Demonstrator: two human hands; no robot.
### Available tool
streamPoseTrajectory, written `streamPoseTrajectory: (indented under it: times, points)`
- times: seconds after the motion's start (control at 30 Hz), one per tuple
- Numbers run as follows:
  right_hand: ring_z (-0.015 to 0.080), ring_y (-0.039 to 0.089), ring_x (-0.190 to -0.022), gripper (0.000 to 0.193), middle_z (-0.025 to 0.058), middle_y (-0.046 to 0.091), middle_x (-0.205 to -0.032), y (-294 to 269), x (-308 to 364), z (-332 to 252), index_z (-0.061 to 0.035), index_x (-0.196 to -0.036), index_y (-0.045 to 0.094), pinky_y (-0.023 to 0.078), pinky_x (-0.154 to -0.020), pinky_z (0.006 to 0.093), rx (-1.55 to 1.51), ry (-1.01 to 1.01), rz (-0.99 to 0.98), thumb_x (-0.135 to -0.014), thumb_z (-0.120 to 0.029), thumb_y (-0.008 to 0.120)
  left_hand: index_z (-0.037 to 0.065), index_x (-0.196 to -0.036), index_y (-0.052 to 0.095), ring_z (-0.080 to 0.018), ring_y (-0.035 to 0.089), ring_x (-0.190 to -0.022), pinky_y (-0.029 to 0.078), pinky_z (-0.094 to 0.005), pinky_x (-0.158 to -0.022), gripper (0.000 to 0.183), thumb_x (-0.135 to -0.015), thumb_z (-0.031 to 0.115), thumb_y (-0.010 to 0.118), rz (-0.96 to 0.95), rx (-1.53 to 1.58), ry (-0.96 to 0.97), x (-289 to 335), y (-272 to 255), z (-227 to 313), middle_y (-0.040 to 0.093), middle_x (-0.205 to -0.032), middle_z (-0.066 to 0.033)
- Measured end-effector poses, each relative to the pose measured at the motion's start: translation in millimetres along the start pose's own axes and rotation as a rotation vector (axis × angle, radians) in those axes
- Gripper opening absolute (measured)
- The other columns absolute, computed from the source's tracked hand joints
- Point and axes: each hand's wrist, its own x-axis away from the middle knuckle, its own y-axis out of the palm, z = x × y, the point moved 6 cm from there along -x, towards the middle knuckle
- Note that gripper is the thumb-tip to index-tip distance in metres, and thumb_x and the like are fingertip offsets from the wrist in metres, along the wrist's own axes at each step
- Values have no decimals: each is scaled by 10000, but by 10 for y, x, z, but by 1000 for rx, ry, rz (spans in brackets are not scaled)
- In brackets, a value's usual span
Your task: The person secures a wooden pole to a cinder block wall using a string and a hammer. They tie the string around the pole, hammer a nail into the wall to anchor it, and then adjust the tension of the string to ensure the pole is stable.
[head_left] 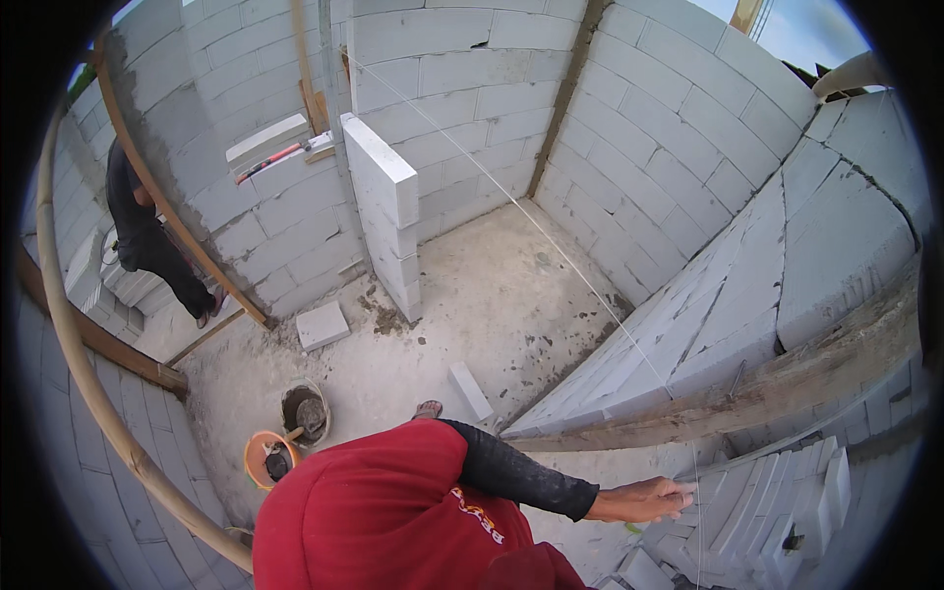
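Observation:
My left arm (526, 467), in a red shirt with a black undersleeve, reaches out to the right. At its end my left hand (649, 499) is closed, with its fingertips pinched at a thin white string (694, 516). That string runs from the far partition, passes over the edge of the right-hand block wall (733, 285) and drops past my hand. A stack of pale blocks (772, 506) lies just beyond my fingers. My right hand is out of the picture.
A timber beam (728, 398) runs along the right wall. On the floor stand a mortar bucket (324, 425) and an orange bucket (255, 454); loose blocks (323, 326) lie about. A narrow block partition (386, 211) stands upright. Another person (147, 231) is at left, behind a curved wooden post.

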Motion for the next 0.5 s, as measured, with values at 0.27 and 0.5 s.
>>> streamPoseTrajectory:
  times: [0.27, 0.5]
  points:
    - [280, 493, -1138, 512, 153, 507, -1318, 1080, 995, 762, -60, -1437, 431, 394, -966, 427, 237, 772, -109, -1027, -345, 544, -34, -1513, 422, -215, 707, -1019, 572, -347, -879, 528, -1125, 323, 407, 56, 129, 112, -99, -29, 66, 694, -1038, -121]
    - [209, 619, -1011, 487, 110, 620, -1193, 2678, 838, 1134, -24, -1414, 528, 494, -883, 361, 427, 536, -228, -1084, -381, 492, -71, -1373, 543, -204, 721, -766, 561, -353, -729, 428, -1091, 227, 422, 104, -279, 216, 11, -219, 84, 693, -821, -123]
